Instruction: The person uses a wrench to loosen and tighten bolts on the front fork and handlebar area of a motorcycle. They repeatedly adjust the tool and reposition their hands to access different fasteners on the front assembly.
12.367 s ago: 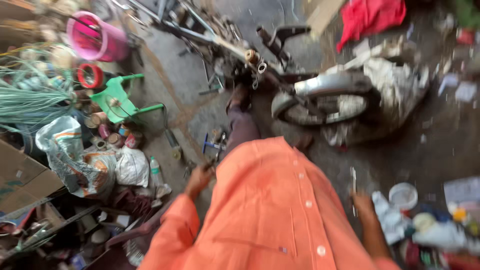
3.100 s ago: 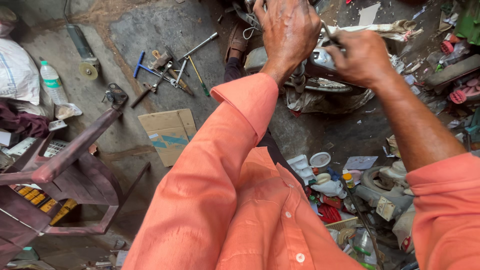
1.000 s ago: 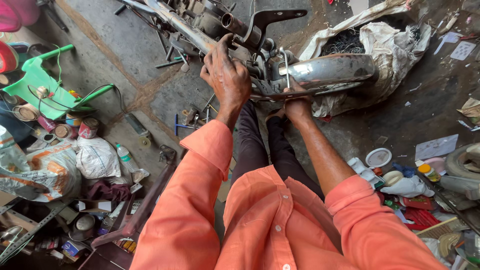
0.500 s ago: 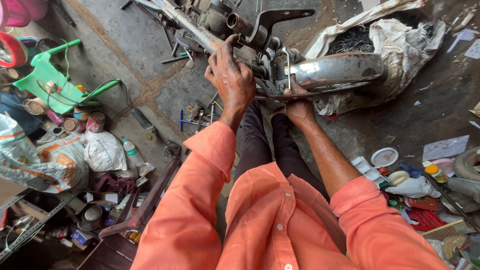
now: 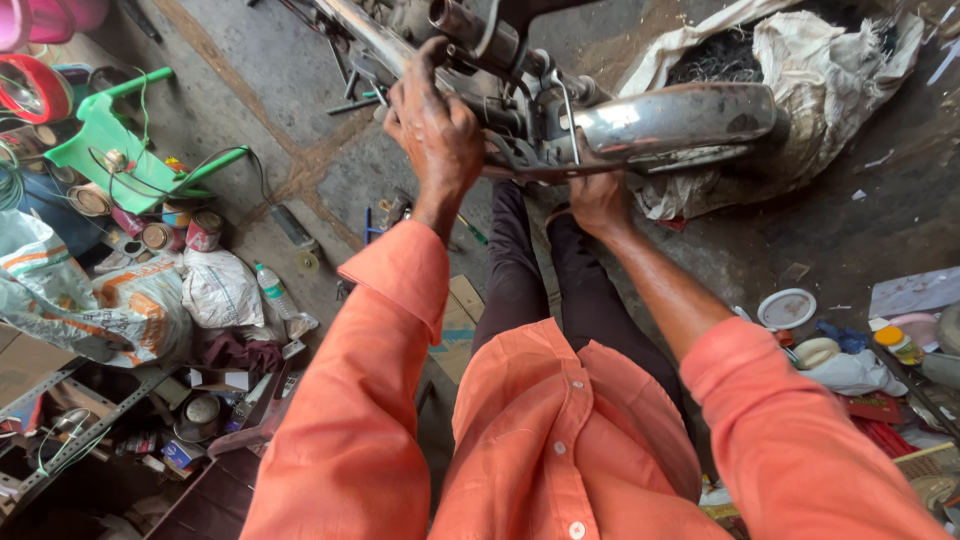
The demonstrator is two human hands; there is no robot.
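Note:
A stripped motorcycle frame with a chrome rear mudguard stands on the concrete floor in front of me. My left hand is clamped over the top of the frame near its tubes and brackets. My right hand reaches under the frame just below the front end of the mudguard, with its fingers hidden behind the metal. Both arms wear orange sleeves, and my dark trousers show between them.
A green plastic chair, cans, sacks and a plastic bottle crowd the left. A dirty cloth bundle lies behind the mudguard. Lids, tubs and small containers litter the right. Loose tools lie on the floor under my left arm.
Over the last second my hands have stayed on the frame while the view shifted slightly closer. Three seconds ago both hands were raised together in front of me.

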